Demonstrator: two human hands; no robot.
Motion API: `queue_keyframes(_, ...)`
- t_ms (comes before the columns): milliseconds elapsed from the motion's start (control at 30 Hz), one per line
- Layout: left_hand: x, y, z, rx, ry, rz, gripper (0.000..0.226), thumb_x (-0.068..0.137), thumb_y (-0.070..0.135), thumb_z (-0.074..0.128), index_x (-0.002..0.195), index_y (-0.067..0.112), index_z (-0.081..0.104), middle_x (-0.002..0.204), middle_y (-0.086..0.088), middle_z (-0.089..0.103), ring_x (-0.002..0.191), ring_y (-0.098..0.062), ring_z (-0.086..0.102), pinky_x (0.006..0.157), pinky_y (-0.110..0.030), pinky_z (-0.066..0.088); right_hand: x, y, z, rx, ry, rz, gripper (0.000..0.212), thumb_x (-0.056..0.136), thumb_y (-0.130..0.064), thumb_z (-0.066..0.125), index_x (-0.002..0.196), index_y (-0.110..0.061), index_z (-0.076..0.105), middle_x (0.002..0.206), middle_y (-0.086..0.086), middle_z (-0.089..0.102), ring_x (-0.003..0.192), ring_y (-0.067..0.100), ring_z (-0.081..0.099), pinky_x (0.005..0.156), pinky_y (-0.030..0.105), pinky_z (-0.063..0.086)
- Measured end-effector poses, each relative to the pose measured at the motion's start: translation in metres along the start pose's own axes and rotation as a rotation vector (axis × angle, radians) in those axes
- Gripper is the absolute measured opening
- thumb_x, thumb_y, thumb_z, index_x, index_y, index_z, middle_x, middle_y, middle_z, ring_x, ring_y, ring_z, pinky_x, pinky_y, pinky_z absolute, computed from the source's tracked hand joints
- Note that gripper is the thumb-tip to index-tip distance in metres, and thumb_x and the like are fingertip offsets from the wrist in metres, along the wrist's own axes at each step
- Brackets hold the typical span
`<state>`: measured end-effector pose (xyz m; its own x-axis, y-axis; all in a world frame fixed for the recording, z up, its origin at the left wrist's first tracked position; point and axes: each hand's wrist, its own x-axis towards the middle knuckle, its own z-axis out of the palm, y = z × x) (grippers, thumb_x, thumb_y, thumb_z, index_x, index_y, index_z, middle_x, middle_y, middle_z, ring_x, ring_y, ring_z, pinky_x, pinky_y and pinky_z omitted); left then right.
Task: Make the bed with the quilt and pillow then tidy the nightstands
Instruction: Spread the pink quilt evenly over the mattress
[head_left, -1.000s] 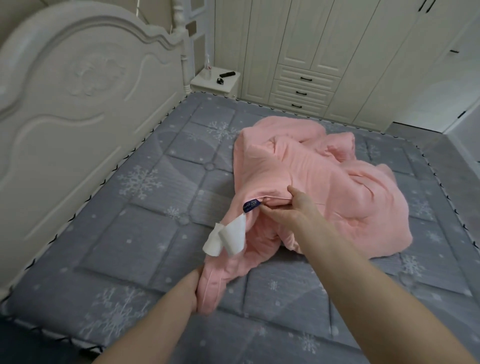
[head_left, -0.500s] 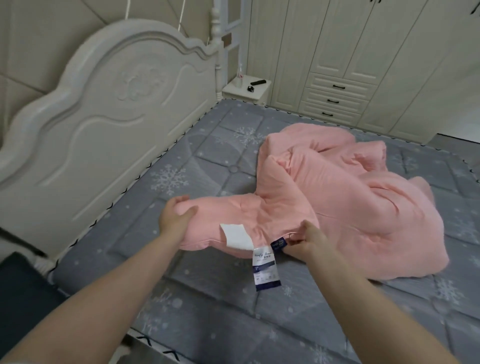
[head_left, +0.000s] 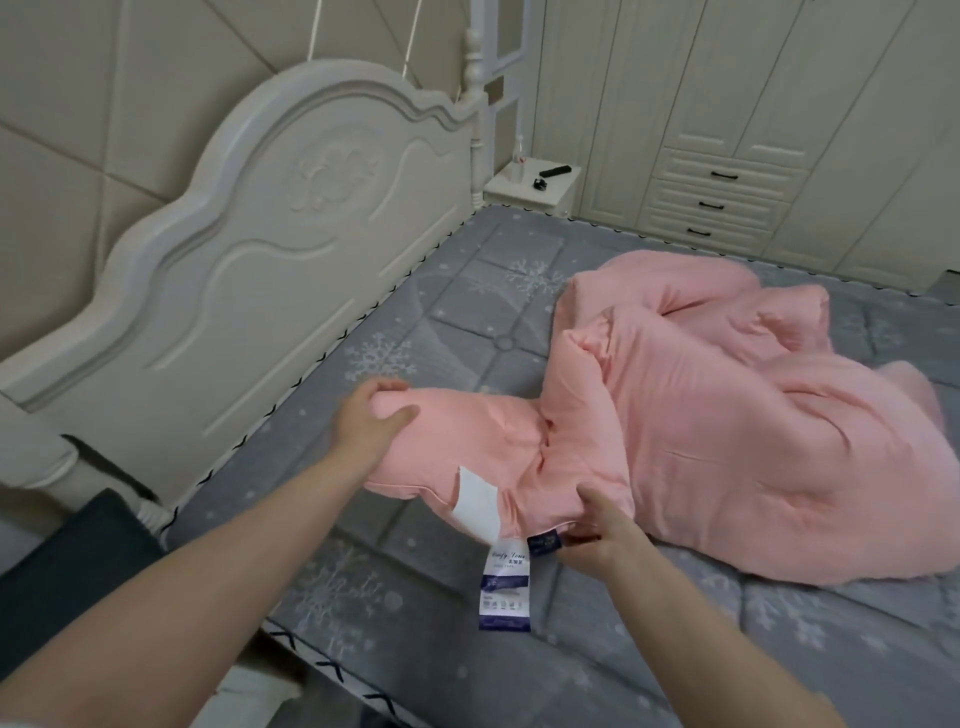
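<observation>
While the quilt (head_left: 717, 415) is lying bunched in a pink heap on the bare mattress (head_left: 467, 291), the person is working at the first step of the task: finding an edge and drawing it out flat. The left hand (head_left: 371, 428) is gripping a corner of the quilt, fingers curled over the top and thumb across the front, and is holding it out toward the headboard (head_left: 249, 270). The right hand (head_left: 597, 535) is pinching the near edge just beside the labels (head_left: 506, 587), which are hanging down from the seam. Between the hands only a short stretch is lying open; most of the quilt is sitting crumpled to the right. No pillow is showing. Judging from this, the next move is calling for both hands to keep their hold, lift, and shake or pull the heap open along the bed's length, so that the edge runs square to the headboard. On the far nightstand (head_left: 530, 189) a bottle (head_left: 518, 163) and a dark remote-like thing (head_left: 556, 170) are waiting for later tidying.
</observation>
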<state>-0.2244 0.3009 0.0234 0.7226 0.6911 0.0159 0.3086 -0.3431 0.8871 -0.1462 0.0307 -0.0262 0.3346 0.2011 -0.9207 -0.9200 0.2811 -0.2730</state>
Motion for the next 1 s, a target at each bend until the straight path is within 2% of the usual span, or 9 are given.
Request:
queue_keyframes(167,0.022,-0.019,-0.014,-0.01,-0.05,0.003,0.028,0.075,0.017,0.079,0.098,0.025,0.066,0.103,0.007,0.066,0.095,-0.014,0.06,0.083,-0.025,0.041,0.001,0.014,0.012,0.079,0.058,-0.102,0.024,0.081,-0.025,0.068,0.094,-0.01,0.055,0.078,0.008,0.054,0.068,0.026,0.056,0.049,0.041,0.056)
queue_keyframes(267,0.045,-0.034,-0.04,0.009,-0.112,0.009,0.026,0.074,0.018,0.08,0.095,0.028,0.067,0.098,0.009,0.066,0.093,-0.014,0.06,0.081,-0.025,0.041,0.0,0.04,0.042,0.178,0.041,-0.114,0.015,0.084,-0.021,0.059,0.087,-0.007,0.058,0.081,0.012,0.06,0.073,0.027,0.059,0.064,0.04,0.055)
queue_keyframes(367,0.068,-0.045,-0.072,0.037,-0.177,0.069,0.025,0.075,0.017,0.079,0.09,0.031,0.065,0.098,0.009,0.065,0.094,-0.014,0.06,0.081,-0.024,0.039,-0.001,0.076,0.077,0.204,0.071,-0.098,0.035,0.08,-0.024,0.06,0.108,-0.002,0.059,0.108,0.021,0.065,0.096,0.036,0.064,0.081,0.052,0.052)
queue_keyframes(433,0.085,-0.051,-0.097,0.075,-0.219,0.108,0.026,0.076,0.015,0.078,0.097,0.026,0.067,0.101,0.008,0.065,0.094,-0.013,0.058,0.082,-0.023,0.038,0.002,0.101,0.101,0.244,0.098,-0.09,0.049,0.078,-0.025,0.062,0.12,-0.001,0.054,0.119,0.024,0.061,0.104,0.041,0.062,0.082,0.059,0.051)
queue_keyframes(600,0.112,-0.068,-0.147,0.151,-0.237,0.15,0.028,0.075,0.019,0.079,0.101,0.027,0.069,0.104,0.01,0.066,0.096,-0.011,0.059,0.085,-0.023,0.04,0.004,0.148,0.142,0.262,0.123,-0.114,0.044,0.087,-0.027,0.058,0.121,-0.001,0.045,0.104,0.024,0.055,0.111,0.041,0.055,0.101,0.06,0.042)
queue_keyframes(733,0.121,-0.08,-0.167,0.184,-0.268,0.178,0.028,0.076,0.014,0.078,0.102,0.022,0.069,0.107,0.011,0.064,0.098,-0.009,0.056,0.086,-0.02,0.036,0.007,0.162,0.154,0.223,0.146,-0.106,0.056,0.075,-0.028,0.062,0.123,-0.001,0.05,0.124,0.024,0.056,0.113,0.046,0.057,0.097,0.063,0.043)
queue_keyframes(833,0.12,-0.086,-0.171,0.218,-0.283,0.178,0.028,0.076,0.016,0.078,0.1,0.026,0.069,0.107,0.01,0.066,0.099,-0.01,0.058,0.085,-0.021,0.037,0.001,0.16,0.152,0.24,0.168,-0.094,0.046,0.078,-0.028,0.063,0.113,-0.001,0.051,0.124,0.021,0.057,0.113,0.041,0.059,0.099,0.058,0.045)
queue_keyframes(933,0.116,-0.09,-0.168,0.22,-0.267,0.148,0.027,0.075,0.018,0.079,0.096,0.031,0.069,0.109,0.009,0.067,0.1,-0.012,0.059,0.086,-0.022,0.038,0.002,0.154,0.149,0.245,0.174,-0.111,0.058,0.08,-0.037,0.068,0.124,-0.003,0.05,0.116,0.021,0.059,0.112,0.041,0.059,0.098,0.056,0.046)
queue_keyframes(1000,0.114,-0.088,-0.164,0.187,-0.234,0.104,0.026,0.074,0.019,0.079,0.095,0.031,0.069,0.107,0.009,0.067,0.098,-0.012,0.059,0.084,-0.024,0.038,0.008,0.153,0.15,0.26,0.135,-0.114,0.058,0.083,-0.046,0.067,0.119,-0.004,0.052,0.105,0.023,0.061,0.111,0.041,0.06,0.095,0.055,0.048)
